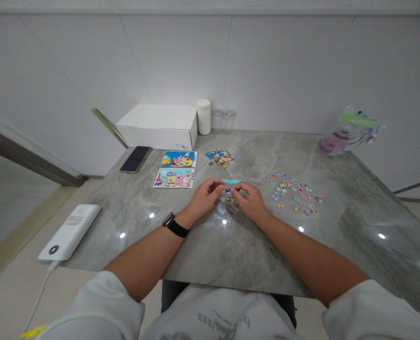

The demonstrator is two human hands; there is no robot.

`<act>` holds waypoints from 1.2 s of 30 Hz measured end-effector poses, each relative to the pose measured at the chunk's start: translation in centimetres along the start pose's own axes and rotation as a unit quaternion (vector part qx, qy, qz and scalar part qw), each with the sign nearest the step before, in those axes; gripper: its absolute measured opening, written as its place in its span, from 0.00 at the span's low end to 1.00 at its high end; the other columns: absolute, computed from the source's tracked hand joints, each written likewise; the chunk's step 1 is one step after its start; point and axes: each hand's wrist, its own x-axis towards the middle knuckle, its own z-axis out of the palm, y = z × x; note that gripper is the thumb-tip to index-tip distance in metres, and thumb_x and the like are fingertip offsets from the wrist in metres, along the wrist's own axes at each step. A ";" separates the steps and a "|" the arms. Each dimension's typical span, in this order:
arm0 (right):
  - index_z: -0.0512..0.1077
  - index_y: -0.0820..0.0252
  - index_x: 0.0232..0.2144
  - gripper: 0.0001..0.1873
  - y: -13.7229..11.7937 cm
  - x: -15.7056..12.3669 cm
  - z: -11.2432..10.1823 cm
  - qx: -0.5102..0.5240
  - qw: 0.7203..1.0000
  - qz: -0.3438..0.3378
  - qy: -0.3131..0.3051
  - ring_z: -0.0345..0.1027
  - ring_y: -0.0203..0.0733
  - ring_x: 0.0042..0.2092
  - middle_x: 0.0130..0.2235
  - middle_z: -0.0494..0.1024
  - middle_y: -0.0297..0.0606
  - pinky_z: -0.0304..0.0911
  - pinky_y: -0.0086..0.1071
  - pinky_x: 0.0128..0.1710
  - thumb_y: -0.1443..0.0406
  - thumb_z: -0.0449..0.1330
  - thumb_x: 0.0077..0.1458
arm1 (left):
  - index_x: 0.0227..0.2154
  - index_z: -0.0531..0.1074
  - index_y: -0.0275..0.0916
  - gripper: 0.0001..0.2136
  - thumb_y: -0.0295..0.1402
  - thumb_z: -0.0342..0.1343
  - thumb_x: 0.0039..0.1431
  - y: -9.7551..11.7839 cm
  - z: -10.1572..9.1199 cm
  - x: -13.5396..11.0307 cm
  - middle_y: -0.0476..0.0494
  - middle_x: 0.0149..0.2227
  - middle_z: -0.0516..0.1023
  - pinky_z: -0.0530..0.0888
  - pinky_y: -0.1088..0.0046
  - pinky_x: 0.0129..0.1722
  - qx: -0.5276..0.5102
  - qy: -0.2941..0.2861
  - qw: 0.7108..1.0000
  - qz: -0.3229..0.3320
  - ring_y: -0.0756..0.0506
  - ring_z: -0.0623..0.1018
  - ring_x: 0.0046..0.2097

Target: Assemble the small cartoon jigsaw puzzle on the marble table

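A small, partly assembled jigsaw puzzle (230, 199), light blue along its far edge, lies on the grey marbled table between my hands. My left hand (207, 194), thumb and fingers drawn together, grips at its left side. From the right, my right hand (249, 197) has its fingers closed at the puzzle, covering part of it. Any single piece in the fingertips is too hidden to make out. Loose pastel puzzle pieces (298, 192) are scattered to the right. A blue-and-yellow pile of pieces (220, 157) sits beyond my hands. Two cartoon picture cards (174, 178) lie at left.
A phone (135, 159) and a white power bank (70, 231) with a cable are on the left. Along the wall stand a white box (158, 125), a white bottle (204, 117) and two clear glasses (223, 122). A plastic-wrapped item (351, 132) occupies the back right corner.
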 end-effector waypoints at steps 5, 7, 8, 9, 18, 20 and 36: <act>0.77 0.55 0.30 0.11 0.6 -0.1 0.2 0.029 1.000 0.009 0.006 0.74 0.45 0.37 0.32 0.81 0.36 0.66 0.38 0.43 0.58 0.61 0.62 | 0.32 0.73 0.37 0.14 0.43 0.58 0.66 0.6 0.0 -0.2 0.50 0.29 0.73 0.67 0.74 0.34 0.094 -0.052 0.994 0.011 0.50 0.71 0.33; 0.78 0.55 0.30 0.11 0.7 -0.1 0.3 0.030 1.000 0.006 0.005 0.74 0.44 0.37 0.31 0.81 0.35 0.66 0.38 0.43 0.58 0.61 0.62 | 0.30 0.72 0.37 0.14 0.41 0.56 0.67 0.8 -0.1 -0.3 0.51 0.28 0.71 0.65 0.74 0.34 0.119 -0.058 0.991 0.017 0.50 0.69 0.32; 0.78 0.55 0.30 0.11 0.8 -0.1 0.3 0.028 1.000 0.002 0.004 0.74 0.44 0.37 0.31 0.81 0.35 0.66 0.38 0.43 0.58 0.62 0.62 | 0.29 0.71 0.37 0.14 0.41 0.55 0.68 0.9 -0.1 -0.3 0.51 0.28 0.71 0.65 0.74 0.34 0.128 -0.060 0.990 0.021 0.50 0.69 0.32; 0.78 0.54 0.29 0.11 0.8 -0.1 0.3 0.025 1.000 -0.002 0.002 0.74 0.44 0.37 0.31 0.81 0.35 0.65 0.38 0.43 0.58 0.62 0.62 | 0.29 0.71 0.38 0.14 0.40 0.55 0.68 1.0 -0.2 -0.3 0.51 0.28 0.70 0.65 0.73 0.34 0.138 -0.062 0.988 0.025 0.50 0.69 0.32; 0.77 0.54 0.32 0.12 1.1 0.1 -0.1 -0.017 0.999 -0.033 -0.027 0.74 0.44 0.39 0.33 0.81 0.36 0.63 0.38 0.44 0.60 0.57 0.66 | 0.32 0.74 0.39 0.11 0.35 0.52 0.69 1.8 -2.7 -0.2 0.46 0.32 0.78 0.66 0.71 0.36 0.287 -0.078 0.954 0.024 0.46 0.75 0.35; 0.78 0.55 0.33 0.12 1.4 0.3 -0.2 -0.016 0.999 -0.028 -0.018 0.74 0.45 0.39 0.34 0.81 0.37 0.63 0.38 0.44 0.60 0.57 0.67 | 0.33 0.76 0.39 0.10 0.35 0.53 0.69 1.8 -4.0 0.0 0.45 0.32 0.79 0.66 0.70 0.35 0.336 -0.054 0.940 -0.002 0.45 0.76 0.35; 0.79 0.53 0.36 0.10 2.0 0.2 -0.2 -0.030 0.998 -0.050 0.004 0.76 0.47 0.43 0.37 0.83 0.37 0.64 0.41 0.49 0.66 0.57 0.63 | 0.34 0.81 0.38 0.13 0.38 0.54 0.69 1.6 -4.0 -0.3 0.40 0.35 0.84 0.64 0.69 0.33 0.463 -0.112 0.874 -0.092 0.43 0.78 0.35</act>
